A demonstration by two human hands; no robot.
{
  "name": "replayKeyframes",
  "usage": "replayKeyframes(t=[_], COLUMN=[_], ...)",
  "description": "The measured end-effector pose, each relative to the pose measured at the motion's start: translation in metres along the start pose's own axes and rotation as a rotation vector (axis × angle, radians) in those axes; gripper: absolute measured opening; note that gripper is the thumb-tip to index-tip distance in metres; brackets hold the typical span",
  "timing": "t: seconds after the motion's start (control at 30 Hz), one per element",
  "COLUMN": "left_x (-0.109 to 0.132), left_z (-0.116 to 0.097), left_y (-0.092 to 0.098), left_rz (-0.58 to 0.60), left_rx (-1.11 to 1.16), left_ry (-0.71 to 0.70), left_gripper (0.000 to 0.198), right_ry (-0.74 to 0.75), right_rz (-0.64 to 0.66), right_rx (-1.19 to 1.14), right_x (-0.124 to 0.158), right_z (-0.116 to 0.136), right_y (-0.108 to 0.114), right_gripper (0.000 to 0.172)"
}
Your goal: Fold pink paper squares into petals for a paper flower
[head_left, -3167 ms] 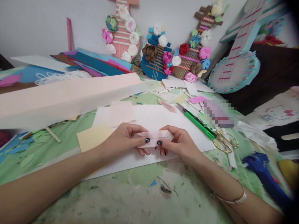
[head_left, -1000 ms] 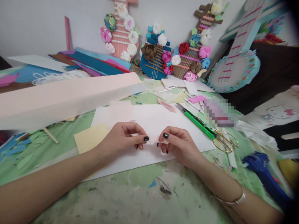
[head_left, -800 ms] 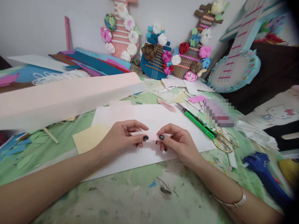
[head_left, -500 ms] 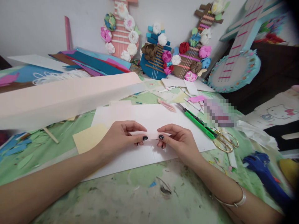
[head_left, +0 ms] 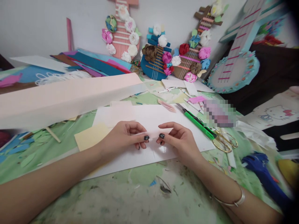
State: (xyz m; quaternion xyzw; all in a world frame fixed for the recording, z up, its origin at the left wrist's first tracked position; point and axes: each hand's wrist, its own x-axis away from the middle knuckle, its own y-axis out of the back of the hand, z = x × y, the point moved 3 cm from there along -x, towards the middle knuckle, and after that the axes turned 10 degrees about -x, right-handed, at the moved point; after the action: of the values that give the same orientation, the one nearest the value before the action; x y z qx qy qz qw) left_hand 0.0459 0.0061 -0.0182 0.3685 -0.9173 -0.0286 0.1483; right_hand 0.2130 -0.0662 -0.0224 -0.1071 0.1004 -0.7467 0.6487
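Worktop [head_left: 144, 199]: green, stained, littered with paper scraps. Along the back wall, paper guitars [head_left: 155, 59] dressed with paper flowers.

Long pale pink sheet [head_left: 65, 96] lies across the left half, partly rolled. White sheet [head_left: 161, 113] lies flat at centre and serves as the working pad. Cream paper [head_left: 90, 138] is tucked under its left edge.

Left hand [head_left: 123, 137] and right hand [head_left: 179, 141] meet over the white sheet, thumbs almost touching. Each grip is clenched lightly, thumb against fingers, grasping one end of the pink paper strip [head_left: 153, 133]. The strip sits between the two hands, just above the white sheet; whether it touches the sheet I cannot tell.

Green craft knife [head_left: 198, 124] and gold scissors [head_left: 225, 141] lie to the right, near the white sheet's right edge and apart from the hands.

Judgement on the step, apparently creasing or folding the strip: line the edges up before pressing, hold both ends level, and run the thumb pads outward from the middle so the crease sets straight. Thin paper like this probably tears or skews if pulled taut, so gentle pressure suits it. Lowering it onto the white sheet would give firmer backing.
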Motion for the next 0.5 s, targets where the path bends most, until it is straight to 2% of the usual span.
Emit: replayKeyframes(t=[0.13, 0.27, 0.5], left_x=[0.0, 0.001, 0.002], left_z=[0.001, 0.003, -0.001], left_y=[-0.002, -0.004, -0.006], left_rz=[0.031, 0.061, 0.055], left_rx=[0.092, 0.107, 0.042], left_ry=[-0.033, -0.069, -0.043], left_gripper=[0.018, 0.017, 0.017], right_ry=[-0.089, -0.184, -0.114], right_rz=[0.051, 0.093, 0.087], right_rx=[-0.173, -0.229, -0.194], right_x=[0.003, 0.006, 0.005], right_z=[-0.005, -0.009, -0.009], right_y=[-0.007, -0.014, -0.015], right_gripper=[0.017, 0.017, 0.017])
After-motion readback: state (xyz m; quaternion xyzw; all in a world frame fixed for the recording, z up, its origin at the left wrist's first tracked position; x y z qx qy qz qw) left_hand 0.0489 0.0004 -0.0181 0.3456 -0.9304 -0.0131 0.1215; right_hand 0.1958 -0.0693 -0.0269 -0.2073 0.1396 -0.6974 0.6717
